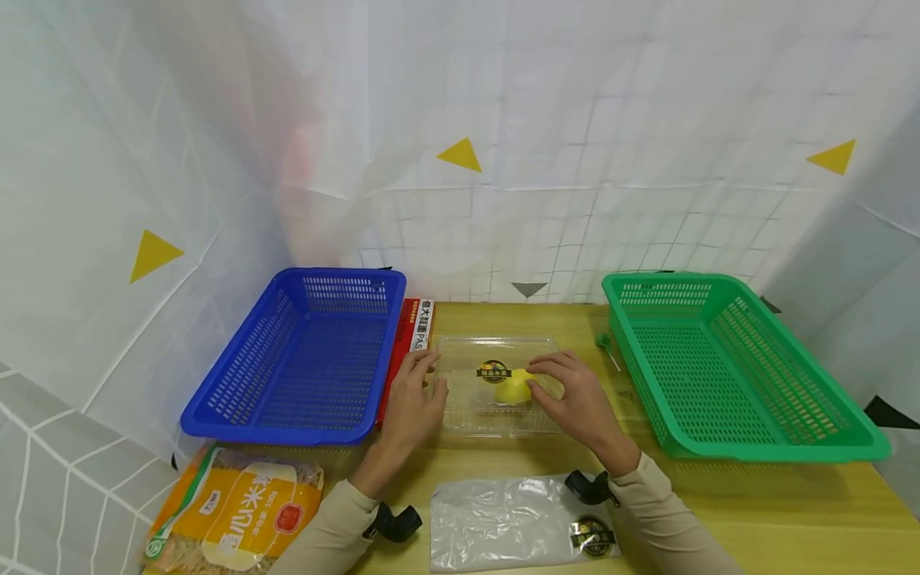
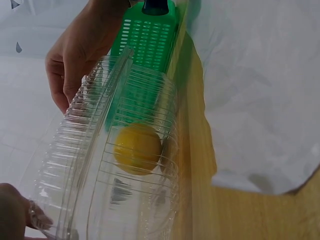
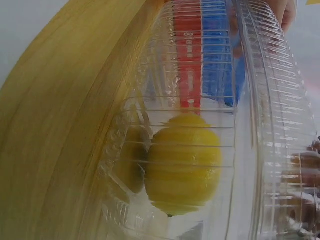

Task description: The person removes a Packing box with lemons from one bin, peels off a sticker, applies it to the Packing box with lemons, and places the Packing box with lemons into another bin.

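A clear plastic clamshell box [image 1: 463, 422] with a black-and-gold label on its lid sits on the wooden table between my hands. Through its ribbed wall a lemon [image 3: 182, 165] shows, lying inside toward the right. The lid is down over the base. At the box's left side, my left hand [image 1: 411, 407] touches the lid edge with bent, spread fingers and thumb. My right hand [image 1: 580, 399] rests on the right end of the lid, its fingers and thumb spread apart. In the left wrist view, the right hand's fingers [image 2: 72, 75] lie against the lid's far end.
To the left is a blue basket [image 1: 323, 351], with a red box [image 1: 406, 335] beside it. A green basket [image 1: 719, 383] stands right, near a small green lollipop-like thing [image 1: 604, 343]. In front lie a clear plastic bag [image 1: 503, 519] and an orange food packet [image 1: 237, 511].
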Motion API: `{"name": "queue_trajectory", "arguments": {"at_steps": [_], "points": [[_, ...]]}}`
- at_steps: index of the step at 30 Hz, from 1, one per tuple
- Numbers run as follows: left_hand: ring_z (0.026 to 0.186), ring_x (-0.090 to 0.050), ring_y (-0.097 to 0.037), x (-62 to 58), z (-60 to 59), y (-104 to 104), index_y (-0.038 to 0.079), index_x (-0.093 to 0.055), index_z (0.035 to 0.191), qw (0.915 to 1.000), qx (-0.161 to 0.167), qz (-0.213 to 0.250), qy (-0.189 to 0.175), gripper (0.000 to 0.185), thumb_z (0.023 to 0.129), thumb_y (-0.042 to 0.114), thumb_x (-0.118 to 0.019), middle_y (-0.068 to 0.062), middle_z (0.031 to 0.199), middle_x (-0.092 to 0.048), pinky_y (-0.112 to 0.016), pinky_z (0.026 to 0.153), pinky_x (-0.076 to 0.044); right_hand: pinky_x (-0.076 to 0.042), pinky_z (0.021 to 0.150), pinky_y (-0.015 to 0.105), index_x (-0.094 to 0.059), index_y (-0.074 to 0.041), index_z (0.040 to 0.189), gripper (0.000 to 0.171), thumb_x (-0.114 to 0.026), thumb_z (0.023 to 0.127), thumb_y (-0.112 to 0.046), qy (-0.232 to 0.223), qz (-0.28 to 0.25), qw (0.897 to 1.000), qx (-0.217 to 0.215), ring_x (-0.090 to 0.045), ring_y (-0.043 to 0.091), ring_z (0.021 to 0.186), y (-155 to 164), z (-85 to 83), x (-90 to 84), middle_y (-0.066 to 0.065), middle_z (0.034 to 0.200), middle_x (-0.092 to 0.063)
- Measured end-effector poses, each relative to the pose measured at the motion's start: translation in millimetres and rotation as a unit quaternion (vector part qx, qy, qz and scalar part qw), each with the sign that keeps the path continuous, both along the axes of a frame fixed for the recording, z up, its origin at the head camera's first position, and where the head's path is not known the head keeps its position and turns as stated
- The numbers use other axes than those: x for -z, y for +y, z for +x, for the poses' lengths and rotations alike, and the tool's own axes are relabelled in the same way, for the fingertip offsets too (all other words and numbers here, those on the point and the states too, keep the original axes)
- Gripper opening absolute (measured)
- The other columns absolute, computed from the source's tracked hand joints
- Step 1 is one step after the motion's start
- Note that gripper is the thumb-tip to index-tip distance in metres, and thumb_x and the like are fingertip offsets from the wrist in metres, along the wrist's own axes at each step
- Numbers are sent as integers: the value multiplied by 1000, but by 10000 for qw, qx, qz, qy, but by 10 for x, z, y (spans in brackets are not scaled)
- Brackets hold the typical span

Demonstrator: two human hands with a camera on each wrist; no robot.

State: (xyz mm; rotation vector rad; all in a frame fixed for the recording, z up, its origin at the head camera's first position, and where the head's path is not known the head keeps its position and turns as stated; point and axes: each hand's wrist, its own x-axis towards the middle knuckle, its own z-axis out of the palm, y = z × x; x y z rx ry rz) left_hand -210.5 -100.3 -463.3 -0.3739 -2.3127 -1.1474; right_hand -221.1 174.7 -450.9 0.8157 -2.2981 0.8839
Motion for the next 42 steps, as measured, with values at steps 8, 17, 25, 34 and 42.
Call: {"name": "queue_trajectory", "arguments": {"at_steps": [8,17,25,34,42], "points": [[101,-65,-33,-13,-8,-20,-4,-70,126,9999,-26,51,-118,37,89,2,-70,-17,123,-63,-44,83,-57,-55,84,49,-78,0,103,20,-85,84,-2,-41,-30,9999,-105,-64,30,102,11,-5,-20,10,110,-73],[114,-60,-42,-69,-91,-61,-7,-60,137,9969,-177,170,-747,51,91,11,-74,-24,132,-59,-56,97,-50,-55,83,52,-78,-3,103,21,-84,83,0,116,-301,9995,-50,-67,33,103,105,66,-148,11,110,-73],[136,-47,-46,-126,-297,-18,-9,-40,154,9819,-268,298,-1851,69,98,23,-66,-30,147,-50,-58,113,-37,-52,88,37,-78,-6,111,28,-84,84,2,89,-442,9986,270,-65,30,111,344,336,-367,7,118,-72],[127,-57,-36,-114,-446,-12,1,-54,150,9767,-110,433,-2099,54,100,21,-59,-20,135,-64,-54,107,-44,-43,85,13,-77,-7,117,39,-84,81,6,241,-701,9931,912,-62,7,107,809,566,-441,9,118,-73],[86,-57,-26,-115,-432,-9,2,-61,143,9744,-15,329,-2223,51,95,19,-54,-12,89,-63,-42,77,-49,-40,84,8,-77,-5,118,34,-81,86,5,93,-822,9799,1814,-53,-14,106,1443,692,-405,0,118,-70]]}}
